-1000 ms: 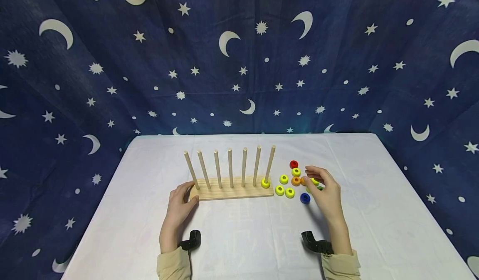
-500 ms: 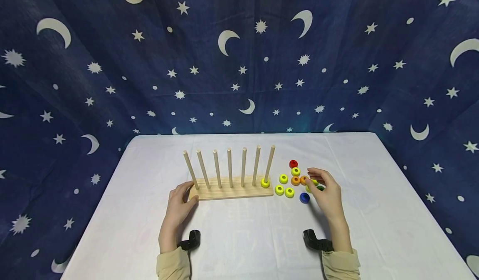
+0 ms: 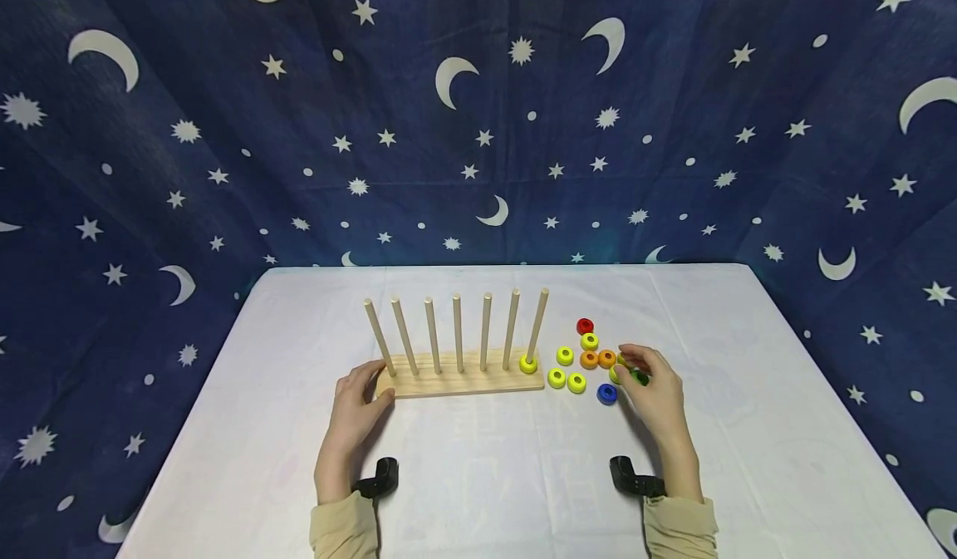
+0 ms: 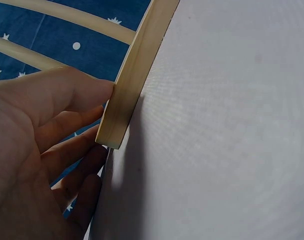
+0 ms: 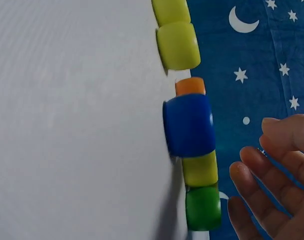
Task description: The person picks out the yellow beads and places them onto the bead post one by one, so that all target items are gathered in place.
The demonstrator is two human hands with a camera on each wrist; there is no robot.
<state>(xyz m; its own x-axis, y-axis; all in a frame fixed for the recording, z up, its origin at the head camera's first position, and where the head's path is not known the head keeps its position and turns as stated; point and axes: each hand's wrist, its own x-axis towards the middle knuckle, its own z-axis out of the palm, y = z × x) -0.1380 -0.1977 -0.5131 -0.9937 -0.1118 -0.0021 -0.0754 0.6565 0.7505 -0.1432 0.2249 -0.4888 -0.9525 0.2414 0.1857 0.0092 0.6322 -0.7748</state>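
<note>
In the head view my left hand holds the left end of a wooden peg board, which carries a row of upright pegs. The left wrist view has the thumb pressed on the board's front edge, fingers behind it. A yellow ring sits low on the rightmost peg. Over the right side of the loose rings hovers my right hand, nearest a green ring that it partly hides. Its fingers are spread and hold nothing in the right wrist view, beside the green ring.
Several yellow rings, two orange rings, a red ring and a blue ring lie right of the board on the white tablecloth. A dark blue curtain with moons and stars stands behind the table.
My right hand has shifted slightly right and down, away from the orange rings and towards the green one. The left hand stays on the board.
</note>
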